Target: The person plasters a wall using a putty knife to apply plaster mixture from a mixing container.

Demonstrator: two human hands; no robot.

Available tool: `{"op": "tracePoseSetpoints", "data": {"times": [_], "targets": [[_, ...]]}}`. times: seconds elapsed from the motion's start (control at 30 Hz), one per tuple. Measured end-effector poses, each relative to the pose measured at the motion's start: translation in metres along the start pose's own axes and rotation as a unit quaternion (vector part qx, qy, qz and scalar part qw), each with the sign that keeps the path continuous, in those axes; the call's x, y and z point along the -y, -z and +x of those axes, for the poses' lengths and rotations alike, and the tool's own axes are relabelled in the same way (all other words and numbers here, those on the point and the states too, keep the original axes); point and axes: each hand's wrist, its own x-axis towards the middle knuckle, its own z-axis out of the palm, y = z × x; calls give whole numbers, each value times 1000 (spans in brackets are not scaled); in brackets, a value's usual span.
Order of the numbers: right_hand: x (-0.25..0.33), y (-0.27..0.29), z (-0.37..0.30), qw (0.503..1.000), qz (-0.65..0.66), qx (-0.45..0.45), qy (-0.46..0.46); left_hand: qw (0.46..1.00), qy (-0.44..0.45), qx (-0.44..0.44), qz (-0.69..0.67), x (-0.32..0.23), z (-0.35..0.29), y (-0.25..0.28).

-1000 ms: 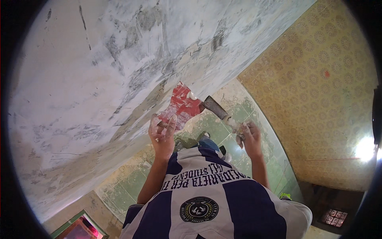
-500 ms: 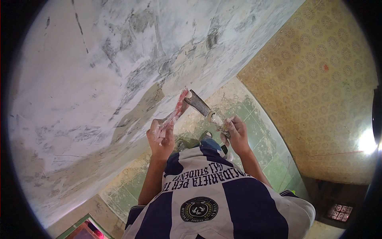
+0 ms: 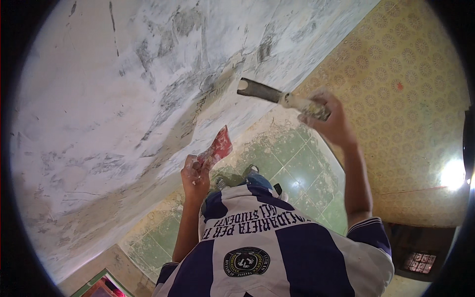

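The left grip [image 3: 195, 177] was closed on a red plate [image 3: 220, 145], fingers and thumb pinching its near end. The plate was smeared with white paste and stood tilted, its pointed corner toward the far right. White residue also marked the fingers around it.

The right grip [image 3: 327, 118] was wrapped around the handle of a scraper [image 3: 263, 91], farther off and to the right of the plate. The scraper's dark blade pointed left, with a pale dab [image 3: 242, 85] at its tip. Scraper and plate were well apart. The blade lay in front of the wall [image 3: 123, 99] in this view; whether it touched could not be told.

The wall, whitish with grey and brownish patches, filled the left and far side. On the right was a yellow wall [image 3: 386, 104] with a round printed pattern, and a bright light [image 3: 452, 174] shone at its right. Between them lay a green tiled floor [image 3: 316, 185] spattered with pale residue. Nearest was the person's striped shirt [image 3: 309, 257], with a shoe [image 3: 253, 169] just beyond it.
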Motion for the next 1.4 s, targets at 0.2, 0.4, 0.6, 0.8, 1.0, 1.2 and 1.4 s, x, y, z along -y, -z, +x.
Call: {"op": "tracePoseSetpoints", "data": {"times": [0.2,0.4,0.6,0.8,1.0,1.2,1.4], "targets": [[72,46,42,966,-235,33,103,998,11,-36,-50,15,-4,2],[115,57,76,950,-278,110,89,995,18,-21,-100,14,-7,-2],[125,49,91,899,-409,77,133,993,30,-24,-112,8,-9,-3],[139,39,102,885,-427,98,160,994,28,-29,-103,9,-10,-2],[155,35,114,875,-453,130,110,994,6,-30,-101,8,-13,2],[151,38,123,873,-460,128,97,995,10,-36,-97,7,-15,4],[142,52,131,875,-459,72,136,995,9,-30,-91,10,-17,5]]}}
